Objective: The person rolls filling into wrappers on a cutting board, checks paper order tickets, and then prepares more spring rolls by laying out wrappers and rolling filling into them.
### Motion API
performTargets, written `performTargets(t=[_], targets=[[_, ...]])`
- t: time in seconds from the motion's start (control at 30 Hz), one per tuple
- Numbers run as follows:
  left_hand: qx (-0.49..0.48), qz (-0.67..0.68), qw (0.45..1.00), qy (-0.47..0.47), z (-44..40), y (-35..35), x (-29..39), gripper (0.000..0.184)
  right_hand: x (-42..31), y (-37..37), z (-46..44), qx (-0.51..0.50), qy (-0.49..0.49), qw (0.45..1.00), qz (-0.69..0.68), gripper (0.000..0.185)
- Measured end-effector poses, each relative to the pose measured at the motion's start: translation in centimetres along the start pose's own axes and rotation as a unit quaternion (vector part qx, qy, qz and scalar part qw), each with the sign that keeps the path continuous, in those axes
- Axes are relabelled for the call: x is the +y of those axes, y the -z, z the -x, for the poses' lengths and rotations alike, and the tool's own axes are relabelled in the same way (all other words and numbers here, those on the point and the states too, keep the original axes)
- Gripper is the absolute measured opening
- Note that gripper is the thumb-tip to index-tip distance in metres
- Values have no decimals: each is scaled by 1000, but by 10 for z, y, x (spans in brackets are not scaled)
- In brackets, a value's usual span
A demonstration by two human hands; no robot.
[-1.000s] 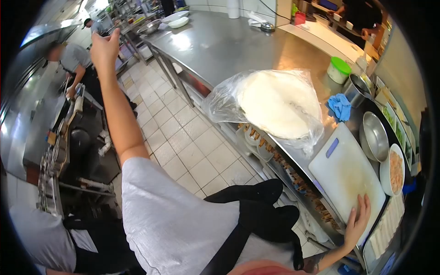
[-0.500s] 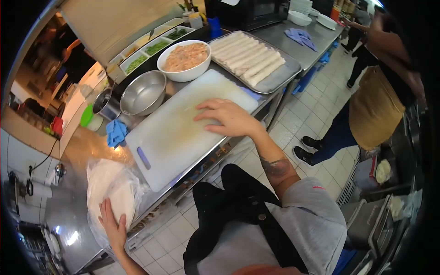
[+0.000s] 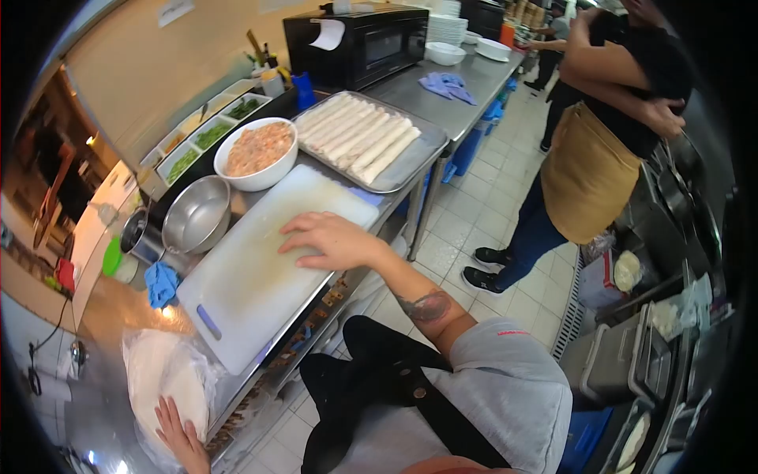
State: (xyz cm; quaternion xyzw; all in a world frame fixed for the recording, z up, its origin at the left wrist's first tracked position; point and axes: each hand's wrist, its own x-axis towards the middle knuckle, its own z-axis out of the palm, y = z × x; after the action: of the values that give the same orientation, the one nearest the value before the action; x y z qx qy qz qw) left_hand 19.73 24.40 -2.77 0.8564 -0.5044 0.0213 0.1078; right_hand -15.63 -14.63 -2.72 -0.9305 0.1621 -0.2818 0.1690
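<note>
Head camera, with clock directions taken from the middle of the white cutting board [image 3: 257, 272] as it lies in view: this board sits slantwise on the metal table [image 3: 103, 320], its handle slot towards 7 o'clock. The person's right hand [image 3: 332, 239] rests palm down on the board, its grip loose, fingers spread and slightly bent, pointing towards 9 o'clock. The left hand [image 3: 180, 434] lies on the clear bag of pale round sheets [image 3: 162, 371], which is between 7 and 8 o'clock, just beside the board's end. That grip is spread too, fingers apart and pointing towards 11 o'clock; whether the thumb presses on the plastic I cannot tell.

At 12 o'clock, close to the board, stands a white bowl [image 3: 257, 180] of orange-pink filling [image 3: 259, 148]. Near 1 o'clock, a metal tray [image 3: 418, 166] carries a row of long pale rolls [image 3: 359, 138] laid side by side. A metal bowl [image 3: 197, 225] stands at 10 o'clock, and a crumpled blue cloth [image 3: 162, 284] lies near 9 o'clock, with a green-lidded tub [image 3: 113, 257] beyond it. Tubs of chopped greens [image 3: 212, 136] line up at 11 o'clock. Well apart, between 2 and 3 o'clock, a person in a tan apron [image 3: 596, 174] stands with arms folded
</note>
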Motion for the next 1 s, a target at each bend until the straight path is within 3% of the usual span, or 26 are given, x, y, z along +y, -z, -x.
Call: performTargets(t=[0.17,0.27,0.33,0.43,0.47,0.53,0.57,0.6,0.73,0.83,0.93,1.0], targets=[[35,-1,999,28,6,-6,11,48,-3,-3,5,19,0,1000,-11,33],[62,61,996,-13,10,-1,10,47,8,-5,4,9,38,999,-35,37],[78,170,982,35,8,22,27,38,2,-2,7,3,37,999,9,40],[81,163,979,90,0,41,20,35,-3,0,7,-35,-14,999,-27,41],[113,92,988,47,-8,35,3,34,-11,3,5,-36,-22,999,-18,40],[122,88,989,-6,-40,54,3,34,-3,2,3,-50,-27,996,-65,40],[99,71,993,-4,-58,67,-2,34,-5,4,-2,-64,-19,997,-36,40],[140,55,987,-46,-71,70,-7,30,2,4,-3,-68,3,998,-14,40],[217,24,973,-70,-102,118,3,29,-27,-8,-22,-43,-33,998,11,44],[286,19,950,-123,-117,140,30,29,-75,-31,-43,27,16,994,-105,51],[258,-16,955,-145,-108,169,70,28,-146,-49,-73,40,18,972,-229,82],[251,16,949,-190,-100,176,94,28,-181,-63,-96,55,42,942,-328,88]])
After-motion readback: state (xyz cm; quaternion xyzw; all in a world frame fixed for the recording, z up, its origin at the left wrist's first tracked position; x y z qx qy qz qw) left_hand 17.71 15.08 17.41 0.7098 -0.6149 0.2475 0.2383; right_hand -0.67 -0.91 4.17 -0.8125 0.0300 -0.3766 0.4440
